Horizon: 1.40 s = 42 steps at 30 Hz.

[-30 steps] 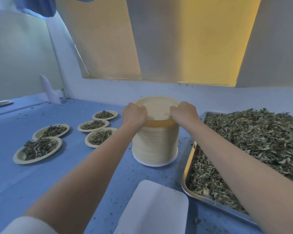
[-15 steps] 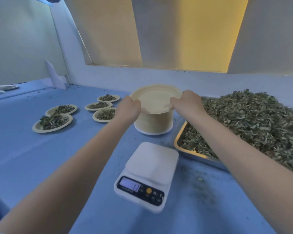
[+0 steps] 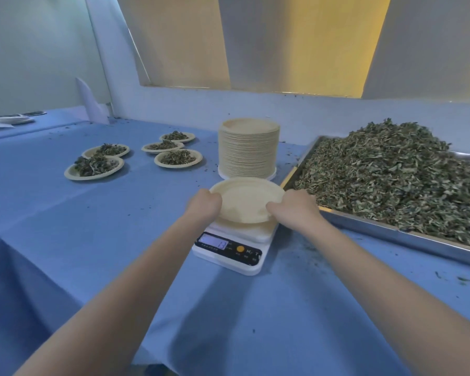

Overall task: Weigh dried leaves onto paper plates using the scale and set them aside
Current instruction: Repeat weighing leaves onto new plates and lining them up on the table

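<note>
Both my hands hold an empty paper plate (image 3: 244,199) over the white scale (image 3: 236,248). My left hand (image 3: 205,204) grips its left rim and my right hand (image 3: 293,210) pinches its right rim. A second plate seems to lie under it on the scale's platform. The scale's lit display (image 3: 212,242) shows digits. Behind it stands a tall stack of paper plates (image 3: 248,150). A metal tray (image 3: 391,229) at the right holds a big heap of dried leaves (image 3: 391,172).
Several paper plates with dried leaves (image 3: 95,166) sit on the blue tablecloth (image 3: 92,226) at the left back. Loose leaf crumbs lie scattered around the scale. A wall and window sill close the back. More plates (image 3: 11,119) lie far left.
Both hands lifted a plate off the tall stack and brought it toward me, down over the scale. The camera view tilted down and drew back.
</note>
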Tool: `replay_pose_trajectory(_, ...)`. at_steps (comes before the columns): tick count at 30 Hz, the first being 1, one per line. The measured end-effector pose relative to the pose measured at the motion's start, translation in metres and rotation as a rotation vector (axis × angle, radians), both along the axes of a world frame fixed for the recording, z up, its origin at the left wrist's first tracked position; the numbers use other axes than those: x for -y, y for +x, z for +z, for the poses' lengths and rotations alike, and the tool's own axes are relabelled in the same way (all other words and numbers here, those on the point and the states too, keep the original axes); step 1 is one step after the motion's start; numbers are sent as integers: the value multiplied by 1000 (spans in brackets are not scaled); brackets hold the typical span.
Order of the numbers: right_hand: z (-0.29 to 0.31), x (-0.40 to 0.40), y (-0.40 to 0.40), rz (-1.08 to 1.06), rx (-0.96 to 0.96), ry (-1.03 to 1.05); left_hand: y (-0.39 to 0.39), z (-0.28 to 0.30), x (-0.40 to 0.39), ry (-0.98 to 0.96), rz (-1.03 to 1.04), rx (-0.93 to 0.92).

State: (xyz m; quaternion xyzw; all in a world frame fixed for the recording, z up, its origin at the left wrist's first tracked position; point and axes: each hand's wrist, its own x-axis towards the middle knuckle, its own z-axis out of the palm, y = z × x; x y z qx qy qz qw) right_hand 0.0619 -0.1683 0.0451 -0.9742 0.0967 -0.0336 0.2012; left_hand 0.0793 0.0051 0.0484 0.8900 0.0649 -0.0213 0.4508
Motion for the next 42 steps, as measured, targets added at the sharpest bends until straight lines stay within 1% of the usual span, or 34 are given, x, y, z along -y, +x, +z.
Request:
replay_pose_trajectory(3,-11,0,-1,-35,3,-83,-1,-6,-1,-1,-2,-28)
replay_pose_trajectory(8,-11,-2,2,-62,55,-78,5,-5,2,-12,1,-47)
replay_pose_trajectory(12,-3,-3,7,-24,121,-56,9,7,8,50,-16,38)
replay_pose_trajectory(17,3,-7,12,19,166,0,14,15,11,24,-9,121)
replay_pose_trajectory(21,3,-9,15,51,155,17,14,18,12,26,-31,157)
replay_pose_trajectory(24,3,-9,16,67,138,40,11,17,12,41,-56,217)
replay_pose_trajectory(26,3,-9,16,74,141,49,9,17,12,11,-61,243)
replay_pose_trajectory(30,4,-5,16,86,138,83,9,16,14,-38,-90,239)
replay_pose_trajectory(36,12,11,14,85,147,116,11,25,42,-40,-148,250)
replay_pose_trajectory(42,16,46,8,47,185,141,13,33,86,-31,-241,261)
